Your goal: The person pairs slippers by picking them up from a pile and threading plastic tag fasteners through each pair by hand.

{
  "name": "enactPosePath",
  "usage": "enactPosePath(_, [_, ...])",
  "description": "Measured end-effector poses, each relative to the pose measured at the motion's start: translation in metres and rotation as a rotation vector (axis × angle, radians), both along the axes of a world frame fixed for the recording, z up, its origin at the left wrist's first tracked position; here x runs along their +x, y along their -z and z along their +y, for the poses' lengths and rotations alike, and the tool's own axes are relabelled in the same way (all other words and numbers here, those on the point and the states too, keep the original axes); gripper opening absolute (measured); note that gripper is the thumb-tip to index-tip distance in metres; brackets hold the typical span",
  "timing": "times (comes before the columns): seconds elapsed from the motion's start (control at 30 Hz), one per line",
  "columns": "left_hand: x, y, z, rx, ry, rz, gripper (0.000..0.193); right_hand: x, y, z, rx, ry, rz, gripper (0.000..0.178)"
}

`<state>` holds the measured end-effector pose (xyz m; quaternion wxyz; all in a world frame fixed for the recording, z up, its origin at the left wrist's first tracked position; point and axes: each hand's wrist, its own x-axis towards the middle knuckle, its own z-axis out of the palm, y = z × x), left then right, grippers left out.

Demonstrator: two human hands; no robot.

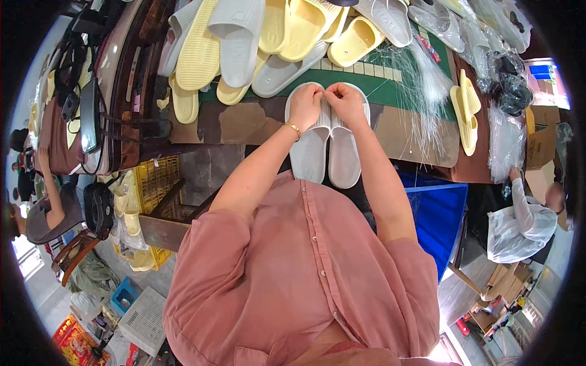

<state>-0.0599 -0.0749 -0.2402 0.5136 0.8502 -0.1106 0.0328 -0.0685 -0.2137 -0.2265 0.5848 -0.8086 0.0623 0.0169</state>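
A pair of light grey slide slippers [310, 155] lies side by side at the near edge of the table, toes away from me and heels over the edge. My left hand [306, 105], with a gold bracelet at its wrist, rests over the left slipper's strap, fingertips pinched. Over the right slipper's strap, my right hand [347, 104] is pinched too. Both fingertips meet between the two straps. Whatever thin thing they hold is too small to make out. Right of them spreads a bundle of clear, thin plastic strands [421, 85].
Yellow and grey slippers [238, 46] are heaped at the far side. A yellow pair [467, 113] stands at the right, near plastic-wrapped slippers [476, 36]. Below the table are a blue bin [436, 213] and a yellow crate [160, 183]. People sit at both sides.
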Motion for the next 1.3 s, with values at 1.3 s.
enactPosePath(1.3, [0.004,-0.023,-0.008,0.502,0.081,-0.436,0.005,-0.007,0.010,0.001,-0.274,0.115,-0.199,0.015])
